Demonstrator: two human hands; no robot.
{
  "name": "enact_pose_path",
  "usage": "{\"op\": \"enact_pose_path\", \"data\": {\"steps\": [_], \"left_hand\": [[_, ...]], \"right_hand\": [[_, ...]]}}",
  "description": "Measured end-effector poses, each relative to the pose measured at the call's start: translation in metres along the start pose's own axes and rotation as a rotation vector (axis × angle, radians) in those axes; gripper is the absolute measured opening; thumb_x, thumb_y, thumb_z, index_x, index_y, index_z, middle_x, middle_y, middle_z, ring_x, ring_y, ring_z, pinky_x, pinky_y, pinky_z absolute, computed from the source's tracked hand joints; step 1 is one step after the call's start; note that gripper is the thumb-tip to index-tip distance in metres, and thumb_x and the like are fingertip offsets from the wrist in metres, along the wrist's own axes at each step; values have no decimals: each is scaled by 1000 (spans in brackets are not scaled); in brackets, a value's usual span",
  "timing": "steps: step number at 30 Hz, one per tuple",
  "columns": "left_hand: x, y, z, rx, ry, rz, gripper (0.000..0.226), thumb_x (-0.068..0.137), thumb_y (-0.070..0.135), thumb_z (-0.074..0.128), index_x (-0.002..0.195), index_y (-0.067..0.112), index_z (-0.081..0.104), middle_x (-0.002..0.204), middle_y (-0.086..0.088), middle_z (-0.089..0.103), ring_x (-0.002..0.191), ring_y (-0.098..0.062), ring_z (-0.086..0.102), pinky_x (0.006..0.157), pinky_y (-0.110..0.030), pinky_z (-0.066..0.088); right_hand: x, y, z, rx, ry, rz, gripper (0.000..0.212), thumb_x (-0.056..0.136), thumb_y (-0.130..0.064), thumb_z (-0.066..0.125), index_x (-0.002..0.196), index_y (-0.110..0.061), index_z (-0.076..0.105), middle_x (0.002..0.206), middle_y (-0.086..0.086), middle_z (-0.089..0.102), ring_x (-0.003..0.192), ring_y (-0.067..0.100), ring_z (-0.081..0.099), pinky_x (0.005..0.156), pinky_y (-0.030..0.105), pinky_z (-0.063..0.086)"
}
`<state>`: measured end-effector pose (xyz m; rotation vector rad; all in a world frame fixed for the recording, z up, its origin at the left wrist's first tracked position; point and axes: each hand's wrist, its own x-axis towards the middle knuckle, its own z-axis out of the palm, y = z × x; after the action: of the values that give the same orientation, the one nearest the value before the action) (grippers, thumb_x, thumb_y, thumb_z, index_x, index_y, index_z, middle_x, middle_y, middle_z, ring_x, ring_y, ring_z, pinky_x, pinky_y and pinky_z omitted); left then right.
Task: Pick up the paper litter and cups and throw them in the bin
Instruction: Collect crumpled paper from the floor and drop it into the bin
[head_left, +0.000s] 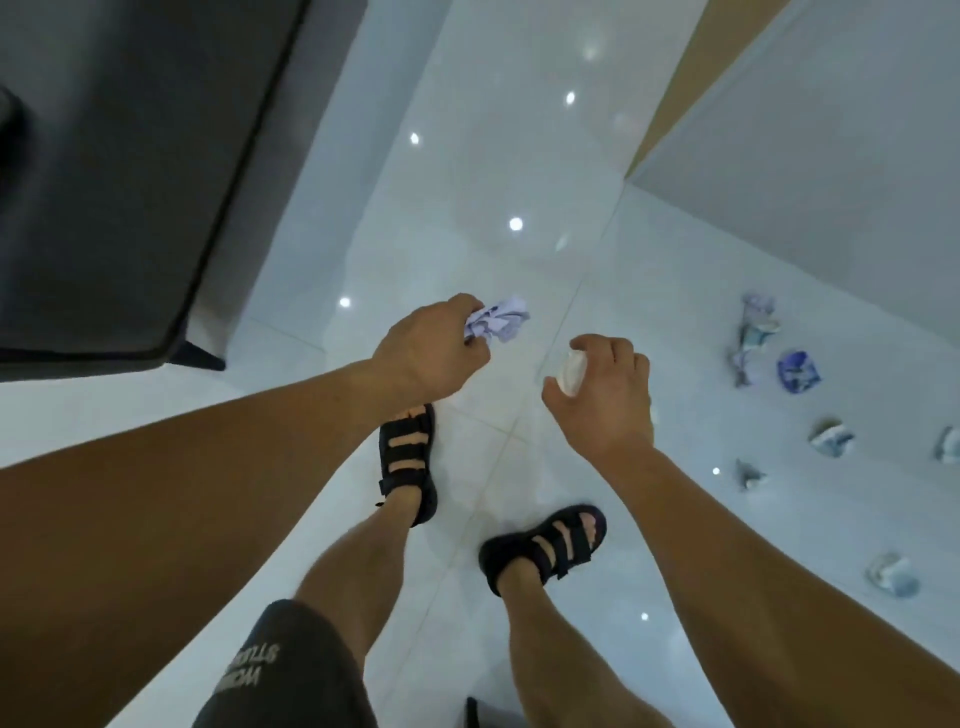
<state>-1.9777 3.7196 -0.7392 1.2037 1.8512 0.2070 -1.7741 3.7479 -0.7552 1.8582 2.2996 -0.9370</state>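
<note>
Far left, a dark piece of furniture is noted, standing on the glossy white tiled floor. The left hand is held out above the floor, fingers curled round a crumpled paper, pale lilac; it is gripped at one end only, the rest sticking out beyond the fingertips. Below it, two feet in dark sandals are planted on the tiles. The right hand is closed round a small white object, pinched between thumb and fingers; whether it is a cup cannot be told. Further right, more litter is left scattered on the floor near the wall: a twisted paper wad, a blue-and-white ball just beside it, and smaller scraps toward the right edge. No bin is seen. Risks as judged from here: both hands are occupied, so a further pick-up would likely be fumbled or a held item dropped. The paper, held by one end, could be lost on the way. The polished tiles could be slipped on, or a scrap trodden on, if a turn is made in haste. With the bin out of view, a throw could be misjudged.
</note>
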Motion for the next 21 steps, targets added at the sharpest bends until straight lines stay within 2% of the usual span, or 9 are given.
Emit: {"op": "enact_pose_path", "data": {"steps": [3,5,8,11,15,21], "left_hand": [[-49,36,-55,-14,75,-11,23,94,31,50,112,17,53,90,1,60,74,-15,52,57,-21,36],[-86,55,-87,-32,129,-29,22,94,33,50,111,19,53,86,5,57,69,-9,49,54,-16,31],[-141,77,-127,-43,215,-54,23,94,34,51,112,19,53,87,5,57,72,-13,50,54,-22,31],[-202,95,-157,-30,313,-101,24,94,31,50,112,17,54,90,0,60,78,-21,52,62,-26,34],[-301,95,-174,-88,428,-199,21,92,31,49,107,16,54,94,-6,64,82,-25,57,69,-32,45],[-469,40,-177,-188,632,-441,19,92,31,47,106,20,54,96,-3,64,79,-23,54,61,-28,36]], "right_hand": [[-23,-43,-72,83,38,-11,47,83,-27,72,122,-6,54,118,13,53,108,31,46,94,40,39],[-39,-70,-113,122,31,9,47,85,-30,70,123,-9,51,119,10,50,107,28,48,91,40,43],[-61,-108,-163,126,10,-44,50,86,-33,68,126,-12,47,123,7,45,106,27,51,87,38,46],[-91,-150,-200,82,-23,-214,52,85,-31,67,129,-11,47,126,9,45,109,27,50,88,33,42],[-148,-208,-228,-36,-120,-489,54,85,-30,68,130,-10,47,127,9,45,111,29,49,89,34,40],[-244,-307,-216,-258,-300,-839,55,87,-37,64,133,-17,43,131,2,43,116,22,44,88,28,38]]}}
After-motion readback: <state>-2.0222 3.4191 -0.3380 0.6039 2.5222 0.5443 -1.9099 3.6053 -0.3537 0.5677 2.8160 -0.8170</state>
